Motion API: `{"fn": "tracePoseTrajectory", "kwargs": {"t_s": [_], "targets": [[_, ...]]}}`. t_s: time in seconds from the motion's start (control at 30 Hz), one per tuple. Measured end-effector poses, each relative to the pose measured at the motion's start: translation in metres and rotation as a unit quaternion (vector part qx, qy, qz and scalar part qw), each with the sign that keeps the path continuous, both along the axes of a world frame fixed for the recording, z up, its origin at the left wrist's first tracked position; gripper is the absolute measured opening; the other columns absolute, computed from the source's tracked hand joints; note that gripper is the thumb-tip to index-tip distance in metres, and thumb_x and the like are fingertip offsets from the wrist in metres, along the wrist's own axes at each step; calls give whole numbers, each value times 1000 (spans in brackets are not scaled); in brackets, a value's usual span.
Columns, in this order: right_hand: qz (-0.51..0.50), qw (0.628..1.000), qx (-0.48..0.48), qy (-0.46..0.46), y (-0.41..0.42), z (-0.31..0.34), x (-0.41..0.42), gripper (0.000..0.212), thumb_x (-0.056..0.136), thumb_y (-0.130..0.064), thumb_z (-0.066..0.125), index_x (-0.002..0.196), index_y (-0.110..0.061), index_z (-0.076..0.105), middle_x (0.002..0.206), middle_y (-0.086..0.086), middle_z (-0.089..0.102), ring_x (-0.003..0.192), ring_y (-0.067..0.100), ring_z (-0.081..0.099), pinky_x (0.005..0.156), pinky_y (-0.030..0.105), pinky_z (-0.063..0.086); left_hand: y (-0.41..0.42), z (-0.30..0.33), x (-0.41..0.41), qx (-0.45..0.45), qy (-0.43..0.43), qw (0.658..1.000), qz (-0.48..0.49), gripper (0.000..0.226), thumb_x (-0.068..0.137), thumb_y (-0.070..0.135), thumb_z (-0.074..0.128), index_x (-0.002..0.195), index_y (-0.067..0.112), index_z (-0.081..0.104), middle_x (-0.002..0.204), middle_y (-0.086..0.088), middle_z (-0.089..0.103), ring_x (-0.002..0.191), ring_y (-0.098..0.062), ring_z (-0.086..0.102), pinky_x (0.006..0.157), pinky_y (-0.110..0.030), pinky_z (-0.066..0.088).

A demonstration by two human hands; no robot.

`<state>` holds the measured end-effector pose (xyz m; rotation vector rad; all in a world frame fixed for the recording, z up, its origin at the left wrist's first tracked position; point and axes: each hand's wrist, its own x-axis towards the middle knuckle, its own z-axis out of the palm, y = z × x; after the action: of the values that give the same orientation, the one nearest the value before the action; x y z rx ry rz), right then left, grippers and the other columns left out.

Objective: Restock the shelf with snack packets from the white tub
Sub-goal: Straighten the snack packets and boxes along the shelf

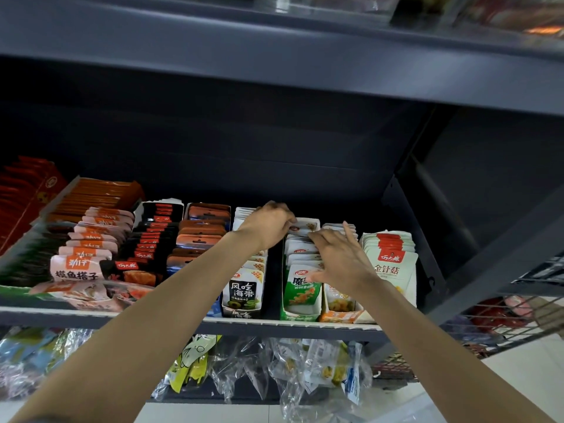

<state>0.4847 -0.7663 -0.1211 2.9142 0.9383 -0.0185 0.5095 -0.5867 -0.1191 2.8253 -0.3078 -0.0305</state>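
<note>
2 hands (268, 222) (341, 261) | white-green snack packets (300, 285) | left pinches 1 (303, 228)

A dark grey shelf (274, 326) carries rows of snack packets standing in open display boxes, front to back. From its left end: red packets (21, 190), orange-and-pink packets (88, 239), black packets (149, 239), brown-orange packets (198, 236), a black-and-white kelp box (242, 296) at the front edge, a green box (300, 296), an orange box (338, 306), and white packets with red labels (392, 254) near the right end.
</note>
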Motion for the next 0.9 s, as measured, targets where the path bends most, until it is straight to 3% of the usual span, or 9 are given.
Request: {"fn": "tracePoseTrajectory", "kwargs": {"t_s": [0.13, 0.4, 0.5, 0.67, 0.8, 0.9], "targets": [[2, 1000, -4, -1, 2, 1, 1, 83, 82, -53, 59, 146, -16, 21, 144, 1, 35, 138, 16, 25, 118, 40, -8, -2, -1, 11, 85, -43, 995, 6, 31, 96, 17, 47, 125, 21, 58, 131, -1, 46, 126, -21, 36, 100, -32, 31], [4, 1000, -4, -3, 3, 1, 3, 83, 80, -54, 60, 145, -15, 24, 142, 1, 37, 137, 16, 27, 119, 37, -5, -1, -9, 15, 54, -60, 996, 27, 26, 95, 18, 49, 115, 22, 63, 127, 0, 49, 124, -18, 39, 98, -31, 28], [3, 1000, -2, -5, 5, 1, 4, 85, 80, -54, 61, 145, -15, 24, 144, 1, 36, 138, 16, 27, 118, 35, -6, -3, -6, 16, 79, -43, 996, 26, 20, 93, 19, 52, 107, 21, 66, 122, -2, 50, 119, -20, 43, 96, -32, 29], [1, 1000, 16, 1, 5, 1, 3, 86, 79, -53, 64, 145, -15, 23, 144, 1, 35, 138, 16, 27, 118, 32, -5, -8, -10, 19, 108, -63, 991, 37, 22, 92, 12, 52, 110, 14, 65, 122, -5, 51, 117, -22, 45, 96, -33, 31], [0, 999, 34, 3, 4, 1, 2, 89, 77, -51, 66, 145, -14, 22, 144, 0, 33, 138, 15, 27, 118, 30, -4, -3, -13, 15, 44, -64, 997, 20, 20, 93, 9, 48, 107, 14, 62, 121, -4, 55, 114, -24, 51, 98, -33, 34], [-4, 999, 47, 11, 4, 2, 0, 92, 77, -49, 68, 146, -15, 18, 144, -1, 31, 139, 16, 25, 117, 30, -5, 3, -11, 7, -38, -43, 998, 31, 15, 95, 10, 44, 104, 12, 57, 103, -11, 64, 96, -31, 59, 89, -36, 43]]}}
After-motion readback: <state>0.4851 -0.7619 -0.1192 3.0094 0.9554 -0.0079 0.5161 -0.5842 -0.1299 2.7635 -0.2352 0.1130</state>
